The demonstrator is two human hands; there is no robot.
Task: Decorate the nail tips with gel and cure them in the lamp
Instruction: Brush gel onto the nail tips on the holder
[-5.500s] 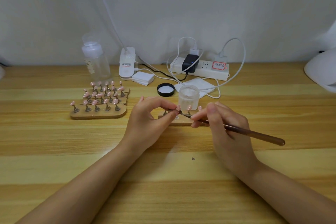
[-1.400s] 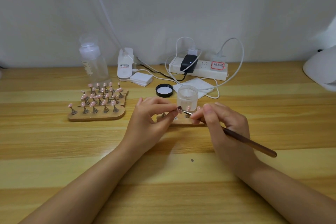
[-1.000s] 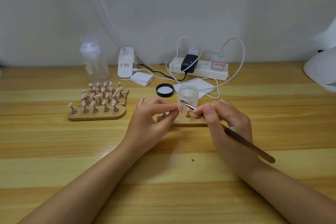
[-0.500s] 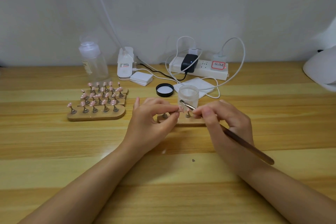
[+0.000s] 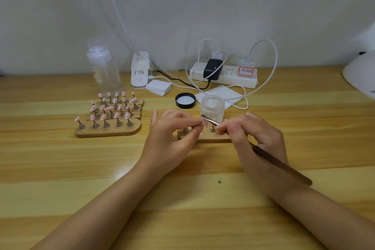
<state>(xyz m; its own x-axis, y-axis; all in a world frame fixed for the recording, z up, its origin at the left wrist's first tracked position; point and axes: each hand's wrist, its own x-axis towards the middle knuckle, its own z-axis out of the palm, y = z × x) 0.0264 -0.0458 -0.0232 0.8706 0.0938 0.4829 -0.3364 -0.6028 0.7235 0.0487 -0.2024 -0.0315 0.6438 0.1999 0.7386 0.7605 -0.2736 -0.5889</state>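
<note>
At far left, one clear pump bottle with a small label, print too small to read. In front of it, three wooden stands with pink nail tips on metal posts; five posts on the nearest stand, rows behind too crowded to count. Next, one white clamp base with a dark printed strip, unreadable, and one stack of white pads. One black lid, lying on the table. Left hand, thumb and forefinger pinching a nail tip above a fourth stand. One open frosted jar just behind. Right hand, fingers curled on one brown brush, tip beside the pinched piece. Behind, one white power strip, red-framed label handwritten, not legible. At far right, white lamp.
</note>
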